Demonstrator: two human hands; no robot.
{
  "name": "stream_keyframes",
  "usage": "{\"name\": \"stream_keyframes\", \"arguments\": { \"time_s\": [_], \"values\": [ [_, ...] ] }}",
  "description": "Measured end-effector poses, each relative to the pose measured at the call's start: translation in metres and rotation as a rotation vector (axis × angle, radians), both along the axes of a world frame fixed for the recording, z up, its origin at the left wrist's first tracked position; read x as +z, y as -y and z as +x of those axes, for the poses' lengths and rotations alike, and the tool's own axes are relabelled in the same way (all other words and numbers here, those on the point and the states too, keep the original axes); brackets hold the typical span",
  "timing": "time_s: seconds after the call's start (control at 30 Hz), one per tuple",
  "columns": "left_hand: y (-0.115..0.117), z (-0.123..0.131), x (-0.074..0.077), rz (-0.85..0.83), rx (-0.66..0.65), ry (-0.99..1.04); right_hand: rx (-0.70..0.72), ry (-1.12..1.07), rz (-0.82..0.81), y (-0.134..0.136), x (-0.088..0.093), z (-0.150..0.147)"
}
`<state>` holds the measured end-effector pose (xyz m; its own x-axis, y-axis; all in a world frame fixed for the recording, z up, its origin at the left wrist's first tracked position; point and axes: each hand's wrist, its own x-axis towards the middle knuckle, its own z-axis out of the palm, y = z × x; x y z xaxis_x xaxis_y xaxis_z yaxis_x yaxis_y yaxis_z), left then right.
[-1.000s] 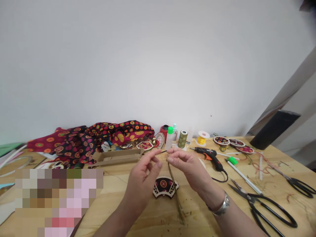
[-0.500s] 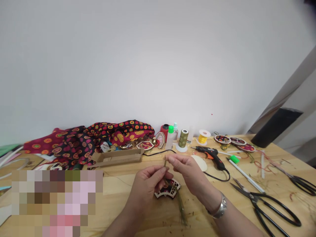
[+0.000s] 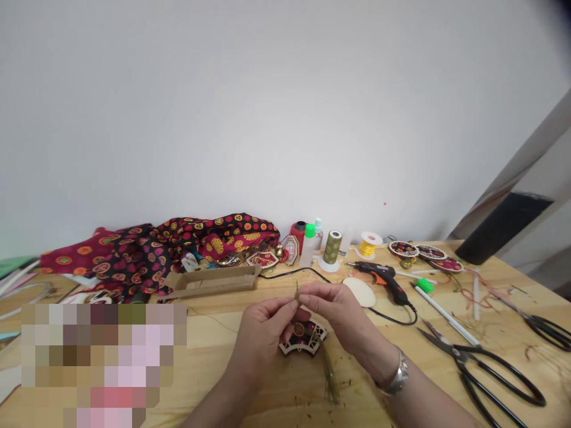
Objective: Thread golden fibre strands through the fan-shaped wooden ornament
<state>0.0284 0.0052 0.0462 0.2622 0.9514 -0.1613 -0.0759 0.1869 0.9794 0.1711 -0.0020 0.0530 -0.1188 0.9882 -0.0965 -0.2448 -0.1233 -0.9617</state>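
Note:
Both hands meet above the middle of the wooden table. My left hand (image 3: 266, 326) pinches a thin green thread (image 3: 297, 290) between thumb and fingertips, its short end pointing up. On the other side of that thread, my right hand (image 3: 332, 309), with a silver bracelet at the wrist, closes thumb and fingers on it too. Just below hangs or lies a fan-shaped wooden ornament (image 3: 303, 345) with dark patterned fabric, partly hidden by the left fingers. A green thread tassel (image 3: 330, 377) trails from its right side over the table.
Large black scissors (image 3: 464, 359), a white stick (image 3: 446, 315) and a glue gun (image 3: 379, 276) lie to the right. Thread spools (image 3: 332, 248), bottles (image 3: 307, 249), a cardboard tray (image 3: 214, 282) and patterned fabric (image 3: 178, 249) line the back. A pixelated patch covers the lower left.
My right hand has come down and left, so its fingertips now meet those of my left hand at the thread. The ornament and tassel have hardly moved.

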Motion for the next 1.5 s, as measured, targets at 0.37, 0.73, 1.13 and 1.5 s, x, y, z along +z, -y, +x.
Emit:
{"name": "stream_keyframes", "arguments": {
  "time_s": [0.37,0.73,1.13,1.5],
  "values": [
    [0.006,0.001,0.007,-0.008,-0.04,0.0,0.06,0.126,0.024,0.006,0.013,0.001],
    [0.005,0.005,0.003,0.0,-0.034,-0.03,0.093,0.219,0.095,0.003,0.008,0.005],
    [0.004,0.004,0.001,-0.114,-0.038,0.037,-0.004,0.166,0.052,0.006,-0.001,0.008],
    [0.002,0.002,0.0,0.078,0.143,-0.047,-0.004,0.148,0.071,0.008,-0.007,0.007]
  ]
}}
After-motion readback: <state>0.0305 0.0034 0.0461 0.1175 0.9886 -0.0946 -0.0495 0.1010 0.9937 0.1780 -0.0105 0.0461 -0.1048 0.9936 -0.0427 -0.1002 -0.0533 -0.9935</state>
